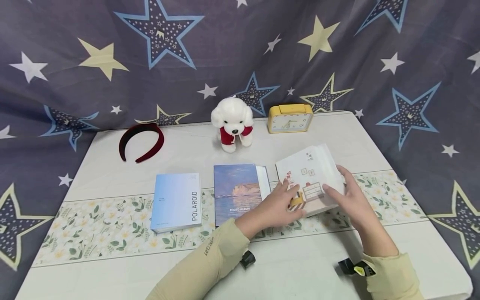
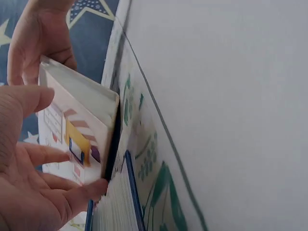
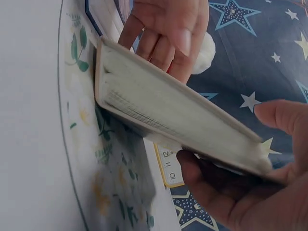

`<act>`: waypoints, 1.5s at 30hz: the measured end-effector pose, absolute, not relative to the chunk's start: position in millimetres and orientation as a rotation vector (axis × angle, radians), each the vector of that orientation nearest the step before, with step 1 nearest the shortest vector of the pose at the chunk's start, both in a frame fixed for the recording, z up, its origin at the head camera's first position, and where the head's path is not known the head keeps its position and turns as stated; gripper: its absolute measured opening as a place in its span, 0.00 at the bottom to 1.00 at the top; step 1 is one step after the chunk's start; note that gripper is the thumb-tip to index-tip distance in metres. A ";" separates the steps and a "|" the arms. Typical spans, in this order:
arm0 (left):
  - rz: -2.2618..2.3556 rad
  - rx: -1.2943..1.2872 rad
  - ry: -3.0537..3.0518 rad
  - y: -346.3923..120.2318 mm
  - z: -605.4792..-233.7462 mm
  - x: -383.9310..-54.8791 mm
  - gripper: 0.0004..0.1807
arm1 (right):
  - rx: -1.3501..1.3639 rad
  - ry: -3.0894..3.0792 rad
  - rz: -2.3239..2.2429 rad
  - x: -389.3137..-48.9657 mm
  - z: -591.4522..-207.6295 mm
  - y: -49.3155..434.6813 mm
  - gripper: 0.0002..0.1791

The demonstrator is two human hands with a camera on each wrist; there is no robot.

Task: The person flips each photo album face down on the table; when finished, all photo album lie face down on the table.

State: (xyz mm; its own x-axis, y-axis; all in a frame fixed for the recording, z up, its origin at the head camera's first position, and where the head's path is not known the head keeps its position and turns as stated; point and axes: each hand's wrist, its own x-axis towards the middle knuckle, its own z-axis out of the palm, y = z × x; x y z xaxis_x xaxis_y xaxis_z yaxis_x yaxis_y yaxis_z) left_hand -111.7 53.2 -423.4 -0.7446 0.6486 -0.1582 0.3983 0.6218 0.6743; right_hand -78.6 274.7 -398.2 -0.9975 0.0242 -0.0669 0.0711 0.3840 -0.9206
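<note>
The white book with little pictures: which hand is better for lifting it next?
Probably your right hand: in the right wrist view, its fingers reach under the white book, which could support it. Your left hand is over the front, toward the left side.

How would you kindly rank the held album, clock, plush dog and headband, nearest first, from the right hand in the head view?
1. Held album, in that hand
2. Clock, back right
3. Plush dog, back middle
4. Headband, back left
</note>
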 end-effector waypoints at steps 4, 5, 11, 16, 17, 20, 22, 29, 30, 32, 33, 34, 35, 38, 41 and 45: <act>1.056 0.797 2.432 53.6 -422.5 -112.1 0.41 | -0.098 2.562 -1.769 -78.2 -397.8 269.7 0.45; 1.102 0.789 2.424 53.8 -422.1 -112.0 0.40 | -0.137 2.562 -1.774 -78.1 -397.7 268.4 0.46; 1.316 0.727 2.330 54.0 -420.9 -110.1 0.43 | -0.295 2.556 -1.739 -75.3 -395.6 261.9 0.50; 1.505 0.733 2.205 54.3 -421.2 -110.4 0.44 | -0.445 2.500 -1.705 -74.9 -396.7 258.4 0.54; 1.532 0.730 2.180 54.4 -421.3 -110.4 0.44 | -0.473 2.485 -1.701 -74.8 -396.8 257.9 0.55; 1.596 0.705 2.107 54.7 -423.0 -111.3 0.46 | -0.555 2.487 -1.664 -74.0 -396.7 256.6 0.57; 1.607 0.676 2.081 54.1 -423.2 -111.2 0.47 | -0.597 2.489 -1.649 -73.6 -396.6 255.8 0.58; 1.660 0.644 1.997 53.5 -421.7 -111.6 0.51 | -0.672 2.527 -1.603 -72.5 -395.7 253.3 0.56; 1.673 0.643 1.985 53.8 -421.4 -111.8 0.53 | -0.685 2.541 -1.590 -72.4 -395.2 252.9 0.56; 1.697 0.629 1.956 54.2 -420.5 -111.5 0.57 | -0.704 2.565 -1.563 -71.7 -394.3 251.9 0.55; 1.709 0.624 1.941 54.5 -420.1 -111.5 0.59 | -0.714 2.580 -1.547 -71.3 -394.0 251.5 0.54; 1.722 0.619 1.930 54.8 -419.5 -111.3 0.60 | -0.719 2.595 -1.530 -70.8 -393.6 251.2 0.54; 1.738 0.622 1.918 55.3 -419.4 -111.2 0.61 | -0.725 2.614 -1.510 -70.2 -393.1 250.8 0.54; 1.803 0.671 1.871 56.9 -420.4 -111.8 0.61 | -0.714 2.664 -1.450 -69.2 -392.9 250.5 0.53; 1.877 0.721 1.816 58.4 -422.3 -112.3 0.58 | -0.693 2.712 -1.382 -69.1 -393.2 250.6 0.53; 1.926 0.711 1.778 58.2 -422.8 -110.7 0.59 | -0.685 2.734 -1.324 -70.2 -393.5 251.0 0.52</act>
